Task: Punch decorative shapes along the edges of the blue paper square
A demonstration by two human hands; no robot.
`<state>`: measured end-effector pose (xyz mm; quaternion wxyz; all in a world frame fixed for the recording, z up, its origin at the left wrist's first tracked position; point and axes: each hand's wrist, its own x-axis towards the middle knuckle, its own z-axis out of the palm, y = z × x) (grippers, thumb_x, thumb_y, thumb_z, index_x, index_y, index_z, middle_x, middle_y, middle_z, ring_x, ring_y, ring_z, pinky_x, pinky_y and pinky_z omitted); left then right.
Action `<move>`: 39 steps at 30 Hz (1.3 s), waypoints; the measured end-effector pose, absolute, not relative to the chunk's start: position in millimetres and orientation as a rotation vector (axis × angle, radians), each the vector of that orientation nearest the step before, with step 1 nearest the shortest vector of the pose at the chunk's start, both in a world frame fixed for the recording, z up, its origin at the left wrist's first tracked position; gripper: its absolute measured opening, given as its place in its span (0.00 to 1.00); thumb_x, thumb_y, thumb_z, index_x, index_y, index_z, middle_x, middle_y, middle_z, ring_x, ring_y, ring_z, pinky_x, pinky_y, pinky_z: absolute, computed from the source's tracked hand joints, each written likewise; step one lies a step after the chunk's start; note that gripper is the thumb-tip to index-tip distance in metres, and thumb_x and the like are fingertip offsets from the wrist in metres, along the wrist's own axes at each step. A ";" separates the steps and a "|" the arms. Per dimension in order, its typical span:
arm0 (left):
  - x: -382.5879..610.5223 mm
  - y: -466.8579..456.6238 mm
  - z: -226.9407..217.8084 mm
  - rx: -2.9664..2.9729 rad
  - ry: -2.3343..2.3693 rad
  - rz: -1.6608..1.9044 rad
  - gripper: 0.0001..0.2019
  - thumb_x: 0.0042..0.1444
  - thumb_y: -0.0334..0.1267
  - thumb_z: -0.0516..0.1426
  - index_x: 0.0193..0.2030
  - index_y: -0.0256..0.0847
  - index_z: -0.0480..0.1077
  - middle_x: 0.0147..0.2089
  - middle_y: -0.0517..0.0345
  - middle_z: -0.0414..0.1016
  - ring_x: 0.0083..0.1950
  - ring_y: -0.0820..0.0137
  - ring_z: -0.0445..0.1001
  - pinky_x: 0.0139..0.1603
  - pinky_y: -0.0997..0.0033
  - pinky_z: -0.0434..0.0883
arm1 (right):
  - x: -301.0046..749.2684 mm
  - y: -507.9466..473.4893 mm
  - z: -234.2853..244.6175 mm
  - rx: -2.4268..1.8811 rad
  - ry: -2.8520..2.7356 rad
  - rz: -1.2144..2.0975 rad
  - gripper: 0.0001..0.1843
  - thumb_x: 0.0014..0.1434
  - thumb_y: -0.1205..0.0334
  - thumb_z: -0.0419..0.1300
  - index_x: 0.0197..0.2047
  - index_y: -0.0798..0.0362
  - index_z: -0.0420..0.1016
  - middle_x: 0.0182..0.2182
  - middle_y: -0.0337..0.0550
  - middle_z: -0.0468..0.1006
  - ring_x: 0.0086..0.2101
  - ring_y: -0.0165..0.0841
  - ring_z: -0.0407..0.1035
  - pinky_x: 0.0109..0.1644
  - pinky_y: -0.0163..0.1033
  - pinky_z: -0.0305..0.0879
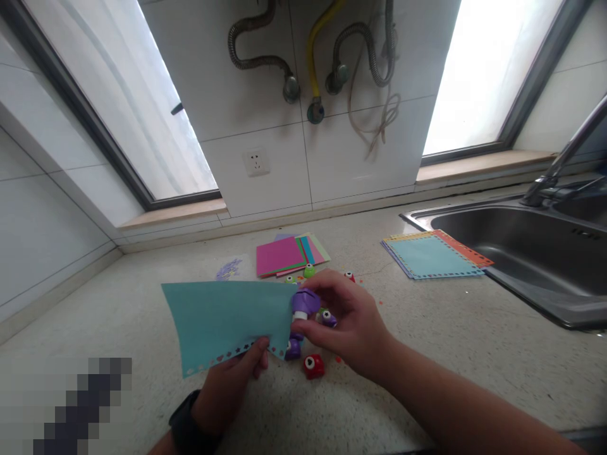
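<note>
A light blue sheet of paper [227,313] with small shapes cut along its lower edge is pinched at that edge by my left hand [241,370]. My right hand [351,322] grips a purple craft punch [305,302] between thumb and fingers, at the sheet's right edge. Whether the paper sits inside its slot I cannot tell. Under and beside the hands lie more punches: a purple one [293,349], a red one [313,366] with a heart mark, another purple one [328,318] with a star mark, and a green one [309,270] behind.
Coloured paper sheets [279,254] are stacked near the wall. Purple paper bits [229,269] lie left of them. Sheets with punched edges [429,253] rest at the right, beside the steel sink [512,253] and its faucet [564,158]. Pipes and a socket [256,162] are on the wall.
</note>
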<state>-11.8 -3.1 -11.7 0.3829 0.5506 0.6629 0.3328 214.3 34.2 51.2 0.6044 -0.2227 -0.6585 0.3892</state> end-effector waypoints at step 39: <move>-7.6 2.0 -11.2 1.394 1.494 1.038 0.22 0.59 0.53 0.57 0.19 0.42 0.66 0.19 0.63 0.66 0.24 0.71 0.66 0.30 0.70 0.65 | 198.4 54.4 26.8 -0.911 -1.564 1.805 0.21 0.55 0.46 0.69 0.32 0.54 0.71 0.22 0.35 0.71 0.21 0.25 0.64 0.24 0.31 0.58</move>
